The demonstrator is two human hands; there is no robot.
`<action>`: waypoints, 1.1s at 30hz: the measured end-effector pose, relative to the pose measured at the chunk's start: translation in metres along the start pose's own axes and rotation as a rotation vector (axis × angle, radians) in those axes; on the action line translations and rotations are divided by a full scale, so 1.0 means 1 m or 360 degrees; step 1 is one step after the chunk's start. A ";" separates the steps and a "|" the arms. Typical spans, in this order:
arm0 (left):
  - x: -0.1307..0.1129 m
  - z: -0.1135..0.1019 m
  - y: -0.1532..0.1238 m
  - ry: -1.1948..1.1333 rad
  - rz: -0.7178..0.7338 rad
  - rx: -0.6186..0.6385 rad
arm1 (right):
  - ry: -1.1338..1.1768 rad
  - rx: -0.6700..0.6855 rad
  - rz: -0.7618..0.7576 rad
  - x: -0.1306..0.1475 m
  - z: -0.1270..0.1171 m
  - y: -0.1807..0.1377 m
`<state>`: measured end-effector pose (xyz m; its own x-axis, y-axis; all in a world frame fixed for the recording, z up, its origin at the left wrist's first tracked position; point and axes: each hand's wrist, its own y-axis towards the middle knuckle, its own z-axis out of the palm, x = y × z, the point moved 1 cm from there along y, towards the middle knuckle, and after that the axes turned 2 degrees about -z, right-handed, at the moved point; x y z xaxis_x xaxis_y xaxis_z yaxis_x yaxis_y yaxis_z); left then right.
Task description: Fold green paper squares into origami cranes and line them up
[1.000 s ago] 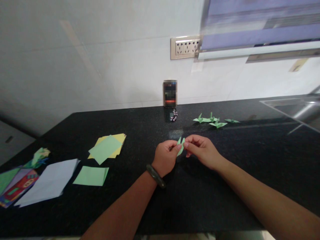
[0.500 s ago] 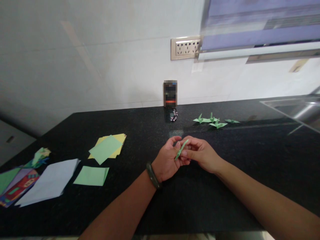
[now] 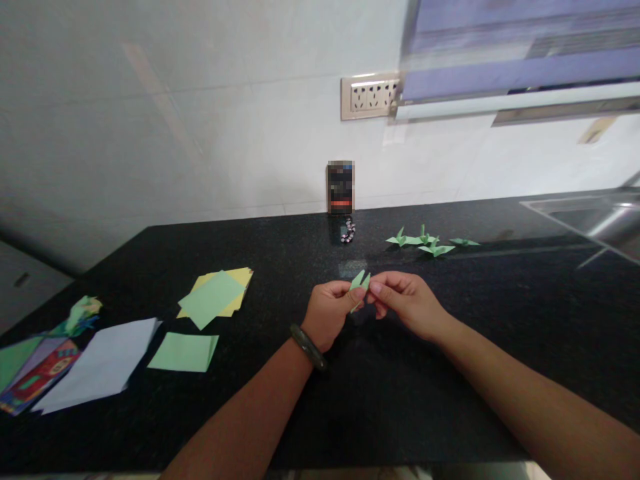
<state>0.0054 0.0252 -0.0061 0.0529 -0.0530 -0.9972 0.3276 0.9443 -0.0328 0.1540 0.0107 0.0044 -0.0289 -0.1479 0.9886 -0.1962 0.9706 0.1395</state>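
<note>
Above the black countertop (image 3: 380, 400), my left hand (image 3: 330, 310) pinches a small folded piece of green paper (image 3: 358, 281) between thumb and fingers. Two narrow points of the paper stick up, with a slit between them. My right hand (image 3: 407, 300) closes thumb and fingertips on the right-hand point. Its lower part is hidden behind my left thumb. A dark bangle circles my left wrist. Behind my right hand, several folded green paper cranes (image 3: 435, 249) stand in a group on the counter.
To the left lie green and yellow paper sheets (image 3: 215, 298), a folded green sheet (image 3: 184, 351), a white paper stack (image 3: 105, 363) and a colourful packet (image 3: 40, 377). A phone-like device (image 3: 341, 188) leans on the wall, a beaded string (image 3: 349, 231) before it. A sink (image 3: 600, 220) is at right.
My left hand has turned from palm-up to a thumb-on-top pinch. The green paper has turned to show two upright points, and my right fingers have shifted to one of them.
</note>
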 end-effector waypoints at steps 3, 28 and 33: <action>0.000 0.001 -0.001 -0.0319 -0.0087 0.0131 | 0.0198 -0.0019 -0.0026 0.001 0.000 -0.001; 0.002 0.005 -0.001 -0.0244 -0.0100 0.0288 | -0.0011 0.0063 -0.0003 0.003 -0.003 0.001; -0.001 0.004 -0.001 -0.0038 -0.0103 0.0171 | -0.0143 -0.0087 -0.0071 0.000 -0.003 0.002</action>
<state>0.0093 0.0229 -0.0052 0.0505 -0.1214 -0.9913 0.4302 0.8984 -0.0881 0.1571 0.0130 0.0052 -0.1098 -0.2054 0.9725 -0.1455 0.9712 0.1887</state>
